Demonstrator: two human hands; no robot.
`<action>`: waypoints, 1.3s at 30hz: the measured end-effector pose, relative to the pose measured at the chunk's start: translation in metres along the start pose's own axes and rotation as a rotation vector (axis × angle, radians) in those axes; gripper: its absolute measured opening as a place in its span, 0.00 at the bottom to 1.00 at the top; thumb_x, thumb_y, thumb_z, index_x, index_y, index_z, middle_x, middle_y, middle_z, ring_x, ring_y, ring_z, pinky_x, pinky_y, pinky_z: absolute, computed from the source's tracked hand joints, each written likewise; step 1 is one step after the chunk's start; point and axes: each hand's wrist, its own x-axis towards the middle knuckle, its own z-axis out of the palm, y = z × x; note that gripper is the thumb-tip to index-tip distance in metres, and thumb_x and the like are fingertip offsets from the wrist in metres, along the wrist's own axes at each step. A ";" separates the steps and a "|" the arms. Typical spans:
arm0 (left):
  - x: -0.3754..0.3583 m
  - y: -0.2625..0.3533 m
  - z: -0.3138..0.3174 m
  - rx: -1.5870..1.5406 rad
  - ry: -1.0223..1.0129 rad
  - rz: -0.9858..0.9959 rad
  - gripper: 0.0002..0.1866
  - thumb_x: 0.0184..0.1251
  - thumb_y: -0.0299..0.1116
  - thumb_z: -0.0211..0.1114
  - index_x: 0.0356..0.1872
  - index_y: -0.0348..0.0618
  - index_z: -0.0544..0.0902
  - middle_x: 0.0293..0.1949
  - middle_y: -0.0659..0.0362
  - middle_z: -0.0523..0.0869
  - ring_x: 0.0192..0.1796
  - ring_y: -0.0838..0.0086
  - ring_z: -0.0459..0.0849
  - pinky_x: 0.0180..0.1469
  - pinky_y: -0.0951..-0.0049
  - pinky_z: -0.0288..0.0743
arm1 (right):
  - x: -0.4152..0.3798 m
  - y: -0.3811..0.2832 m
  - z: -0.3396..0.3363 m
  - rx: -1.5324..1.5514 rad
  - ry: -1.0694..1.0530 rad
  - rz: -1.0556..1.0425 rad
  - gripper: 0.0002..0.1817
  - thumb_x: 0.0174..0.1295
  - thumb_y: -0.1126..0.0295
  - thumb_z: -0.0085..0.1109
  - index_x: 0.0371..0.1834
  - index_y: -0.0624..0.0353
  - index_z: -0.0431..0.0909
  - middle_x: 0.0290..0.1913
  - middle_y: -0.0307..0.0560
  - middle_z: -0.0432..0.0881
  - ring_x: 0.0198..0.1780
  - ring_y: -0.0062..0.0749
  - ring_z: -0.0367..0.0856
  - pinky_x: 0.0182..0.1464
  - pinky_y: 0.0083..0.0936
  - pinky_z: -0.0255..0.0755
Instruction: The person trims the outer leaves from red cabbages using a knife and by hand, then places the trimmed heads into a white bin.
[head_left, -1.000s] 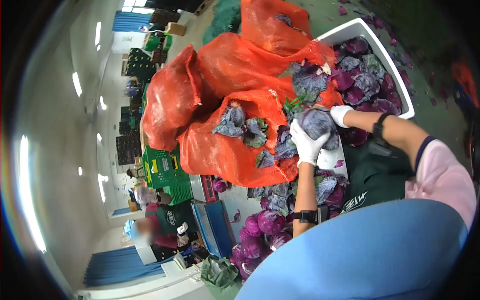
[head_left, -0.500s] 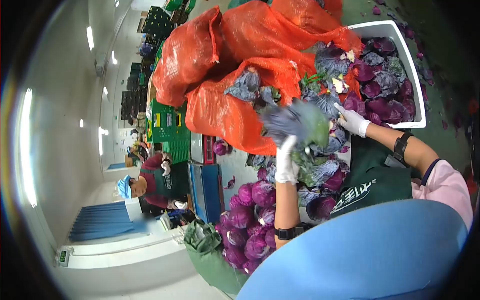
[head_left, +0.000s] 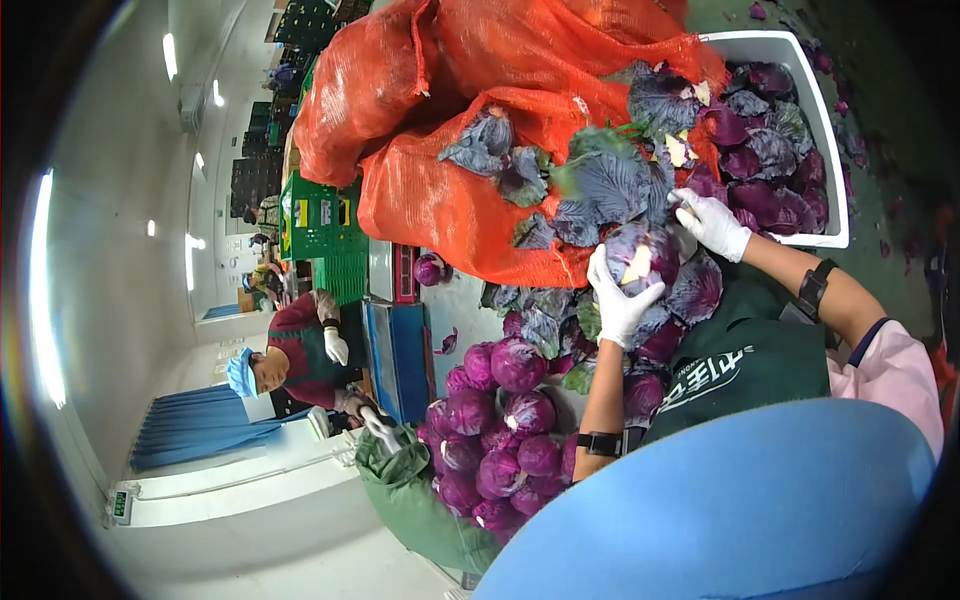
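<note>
My left hand [head_left: 622, 305], in a white glove, is wrapped round a red cabbage [head_left: 655, 250] whose pale cut stem end faces up. On the cabbage's far right side is my right hand [head_left: 712, 225], also gloved, with curled fingers. A small dark thing shows at its fingertips, too little to name. Large grey-green outer leaves [head_left: 608, 180] lie just beyond my hands, partly blurred. More loose cabbage leaves [head_left: 695, 290] lie under and around my left hand.
Orange mesh sacks [head_left: 450, 210] fill the far side. A white bin [head_left: 840, 200] of leaves stands at right. Trimmed red cabbages [head_left: 500, 430] are heaped near a green sack [head_left: 415, 510]. A co-worker [head_left: 300, 350] in a blue cap is at left, near green crates [head_left: 318, 225].
My left hand has let go of the blurred outer leaves and now holds a cabbage. Those leaves lie farther away. The co-worker's hand has moved to the green sack.
</note>
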 end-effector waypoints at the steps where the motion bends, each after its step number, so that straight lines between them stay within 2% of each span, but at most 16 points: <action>1: 0.001 0.002 0.003 -0.032 0.054 -0.082 0.68 0.39 0.47 0.89 0.80 0.35 0.53 0.75 0.40 0.58 0.76 0.47 0.61 0.78 0.53 0.57 | -0.002 -0.008 -0.002 0.006 -0.029 -0.070 0.20 0.75 0.55 0.52 0.59 0.57 0.75 0.41 0.63 0.88 0.43 0.63 0.87 0.47 0.50 0.80; 13: 0.021 0.016 0.024 0.053 0.087 -0.137 0.68 0.40 0.47 0.89 0.79 0.32 0.53 0.72 0.38 0.59 0.74 0.45 0.64 0.76 0.53 0.61 | -0.003 -0.029 0.019 -0.339 -0.381 -0.055 0.42 0.77 0.47 0.45 0.80 0.69 0.49 0.33 0.65 0.87 0.34 0.63 0.86 0.38 0.53 0.79; 16: 0.022 0.019 0.023 0.082 0.078 -0.140 0.68 0.40 0.48 0.89 0.79 0.32 0.53 0.72 0.38 0.59 0.73 0.45 0.65 0.76 0.53 0.61 | 0.001 -0.036 0.014 -0.366 -0.264 -0.081 0.33 0.74 0.52 0.51 0.71 0.68 0.68 0.31 0.61 0.88 0.31 0.54 0.88 0.38 0.48 0.80; 19: 0.022 0.021 0.024 0.106 0.092 -0.153 0.68 0.40 0.48 0.89 0.79 0.32 0.53 0.72 0.38 0.60 0.73 0.45 0.65 0.76 0.53 0.61 | 0.015 -0.045 0.002 -0.345 -0.289 -0.003 0.38 0.76 0.46 0.53 0.80 0.60 0.60 0.32 0.58 0.86 0.31 0.45 0.85 0.34 0.39 0.78; 20: 0.021 0.021 0.027 0.109 0.112 -0.172 0.68 0.39 0.48 0.89 0.78 0.31 0.53 0.73 0.39 0.60 0.73 0.45 0.65 0.76 0.53 0.61 | 0.023 -0.026 0.011 -0.290 -0.392 -0.067 0.42 0.78 0.40 0.40 0.84 0.59 0.46 0.30 0.64 0.84 0.30 0.55 0.84 0.33 0.45 0.76; 23: 0.020 0.015 0.028 0.054 0.129 -0.185 0.68 0.40 0.48 0.89 0.78 0.32 0.54 0.73 0.39 0.60 0.74 0.46 0.64 0.77 0.53 0.60 | 0.032 -0.016 0.017 -0.165 -0.403 0.079 0.41 0.79 0.44 0.42 0.84 0.59 0.47 0.29 0.64 0.84 0.30 0.55 0.84 0.34 0.45 0.76; 24: 0.020 0.013 0.027 0.026 0.135 -0.179 0.68 0.40 0.48 0.89 0.78 0.32 0.54 0.73 0.39 0.60 0.74 0.46 0.64 0.77 0.52 0.60 | 0.036 -0.012 0.020 -0.282 -0.394 0.074 0.32 0.79 0.52 0.44 0.78 0.61 0.61 0.36 0.66 0.85 0.31 0.55 0.85 0.34 0.46 0.76; 25: 0.016 0.012 0.026 0.026 0.130 -0.136 0.67 0.40 0.48 0.89 0.78 0.32 0.54 0.73 0.39 0.60 0.74 0.47 0.63 0.77 0.53 0.59 | 0.045 0.025 0.022 -0.502 -0.238 -0.420 0.18 0.77 0.61 0.45 0.61 0.59 0.76 0.41 0.67 0.84 0.29 0.54 0.83 0.34 0.47 0.76; 26: 0.007 0.012 0.023 0.027 0.128 -0.095 0.67 0.40 0.48 0.89 0.78 0.32 0.54 0.73 0.39 0.60 0.74 0.47 0.63 0.78 0.53 0.58 | 0.074 0.012 -0.009 -0.739 0.147 -0.634 0.13 0.75 0.66 0.45 0.39 0.58 0.79 0.43 0.63 0.83 0.25 0.50 0.80 0.33 0.45 0.74; 27: 0.000 0.011 0.020 0.032 0.123 -0.051 0.67 0.40 0.47 0.89 0.78 0.32 0.54 0.73 0.39 0.60 0.75 0.47 0.62 0.78 0.53 0.57 | 0.074 0.008 -0.041 -0.717 0.036 -0.217 0.16 0.75 0.66 0.45 0.29 0.56 0.77 0.33 0.55 0.81 0.23 0.45 0.76 0.35 0.41 0.73; 29: -0.007 0.006 0.017 0.015 0.132 -0.040 0.67 0.40 0.47 0.89 0.78 0.34 0.54 0.73 0.39 0.60 0.75 0.47 0.60 0.78 0.52 0.55 | 0.112 0.099 -0.034 0.443 -0.177 0.138 0.18 0.79 0.53 0.44 0.45 0.54 0.79 0.26 0.49 0.83 0.28 0.45 0.82 0.41 0.41 0.75; 31: -0.002 0.011 0.018 -0.040 0.123 -0.079 0.67 0.40 0.46 0.89 0.79 0.35 0.54 0.73 0.38 0.59 0.76 0.44 0.59 0.77 0.49 0.56 | 0.074 -0.021 -0.065 -0.283 -0.117 -0.007 0.31 0.76 0.40 0.46 0.65 0.55 0.72 0.27 0.54 0.84 0.32 0.48 0.85 0.41 0.43 0.77; 33: 0.002 0.006 0.019 -0.040 0.106 -0.058 0.67 0.40 0.46 0.88 0.79 0.35 0.53 0.73 0.39 0.59 0.75 0.44 0.59 0.77 0.49 0.56 | 0.046 -0.075 -0.053 -0.334 -0.422 0.053 0.52 0.69 0.33 0.52 0.83 0.63 0.53 0.30 0.63 0.83 0.32 0.53 0.86 0.34 0.45 0.77; 34: 0.002 0.009 0.017 -0.057 0.097 -0.070 0.67 0.40 0.46 0.88 0.79 0.35 0.54 0.73 0.39 0.59 0.75 0.44 0.59 0.77 0.49 0.56 | 0.036 -0.084 -0.051 -0.298 -0.533 -0.071 0.52 0.68 0.35 0.55 0.84 0.62 0.51 0.32 0.61 0.84 0.32 0.53 0.86 0.34 0.42 0.77; 35: 0.001 0.011 0.016 -0.071 0.087 -0.083 0.67 0.40 0.46 0.88 0.79 0.35 0.54 0.73 0.39 0.59 0.75 0.44 0.59 0.77 0.49 0.55 | 0.027 -0.020 0.008 -0.239 -0.328 -0.252 0.47 0.70 0.35 0.53 0.80 0.63 0.59 0.30 0.59 0.83 0.31 0.51 0.85 0.33 0.41 0.76; 39: -0.012 0.005 0.014 -0.019 0.082 0.029 0.68 0.40 0.43 0.89 0.79 0.35 0.53 0.74 0.42 0.58 0.77 0.51 0.59 0.80 0.55 0.53 | 0.036 -0.040 0.017 -0.381 -0.307 -0.412 0.23 0.70 0.48 0.55 0.52 0.57 0.78 0.27 0.54 0.82 0.26 0.50 0.82 0.30 0.43 0.75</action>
